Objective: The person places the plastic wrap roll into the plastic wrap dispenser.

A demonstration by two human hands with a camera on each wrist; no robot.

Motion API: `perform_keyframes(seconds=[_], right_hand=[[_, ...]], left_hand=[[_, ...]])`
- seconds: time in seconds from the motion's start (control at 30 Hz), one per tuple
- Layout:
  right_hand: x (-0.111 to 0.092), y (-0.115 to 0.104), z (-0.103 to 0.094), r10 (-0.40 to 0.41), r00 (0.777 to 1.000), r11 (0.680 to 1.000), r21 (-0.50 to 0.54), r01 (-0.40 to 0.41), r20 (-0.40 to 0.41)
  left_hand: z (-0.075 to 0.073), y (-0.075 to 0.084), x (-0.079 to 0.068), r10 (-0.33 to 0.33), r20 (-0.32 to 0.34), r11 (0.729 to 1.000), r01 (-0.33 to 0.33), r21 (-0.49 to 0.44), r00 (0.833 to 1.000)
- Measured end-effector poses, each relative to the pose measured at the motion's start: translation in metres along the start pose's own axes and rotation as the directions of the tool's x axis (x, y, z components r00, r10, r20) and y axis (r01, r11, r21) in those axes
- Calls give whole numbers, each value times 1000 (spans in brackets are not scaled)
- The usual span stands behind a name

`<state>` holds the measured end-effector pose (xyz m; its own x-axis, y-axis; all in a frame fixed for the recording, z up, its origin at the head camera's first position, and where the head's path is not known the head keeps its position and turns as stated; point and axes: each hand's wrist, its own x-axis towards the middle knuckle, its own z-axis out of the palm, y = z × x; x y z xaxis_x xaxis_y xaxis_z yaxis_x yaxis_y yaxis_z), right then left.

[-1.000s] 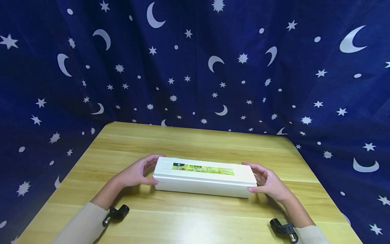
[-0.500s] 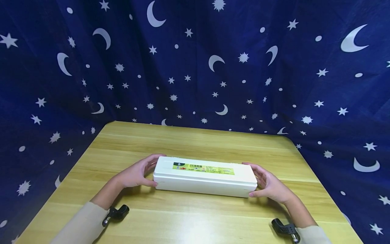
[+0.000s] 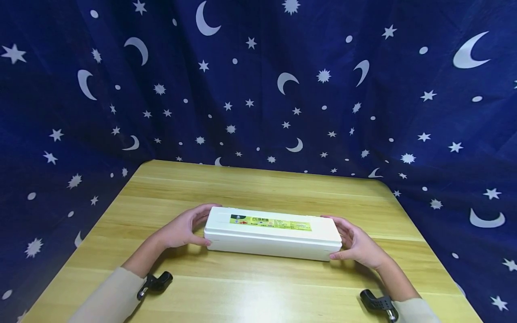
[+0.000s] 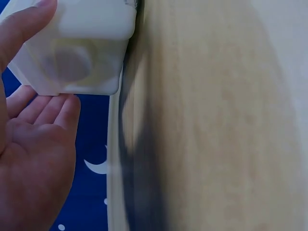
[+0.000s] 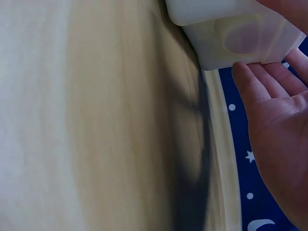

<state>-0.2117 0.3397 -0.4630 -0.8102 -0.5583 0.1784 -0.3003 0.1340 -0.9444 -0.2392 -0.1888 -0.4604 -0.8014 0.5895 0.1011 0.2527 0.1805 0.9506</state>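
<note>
A long white cling film box (image 3: 274, 246) lies crosswise near the middle of the table, lid down. On its top is a yellow-green label (image 3: 270, 223) with printed characters. My left hand (image 3: 179, 229) holds the box's left end, thumb at the front corner and fingers reaching behind. At the opposite end my right hand (image 3: 361, 244) grips it likewise, thumb low on the front corner. In the left wrist view, the translucent end wall (image 4: 72, 65) shows a dim round shape inside. The right wrist view has a similar end wall (image 5: 243, 38), with fingertips against the box's back edge.
The wooden table (image 3: 250, 289) has light grain and rounded far corners. A dark blue curtain (image 3: 258, 89) with moons and stars hangs behind it and along both sides. Black wrist mounts (image 3: 155, 285) sit at both sleeves.
My right thumb has slid slightly down the box's front corner. The box and my left hand stay almost where they were.
</note>
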Motion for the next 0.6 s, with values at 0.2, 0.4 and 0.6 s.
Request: perform_keyframes(seconds=[0.2, 0.4, 0.6], right_hand=[[0, 4, 0, -20, 999, 1000, -4, 20, -25], [0, 7, -1, -7, 998, 1000, -27, 6, -62], [-1, 5, 1, -6, 997, 998, -59, 1, -81]], left_hand=[[-1, -1, 0, -33, -33, 999, 34, 18, 999], [-2, -2, 1, -56, -63, 997, 59, 43, 996], [-2, -3, 0, -72, -89, 994, 78, 74, 993]])
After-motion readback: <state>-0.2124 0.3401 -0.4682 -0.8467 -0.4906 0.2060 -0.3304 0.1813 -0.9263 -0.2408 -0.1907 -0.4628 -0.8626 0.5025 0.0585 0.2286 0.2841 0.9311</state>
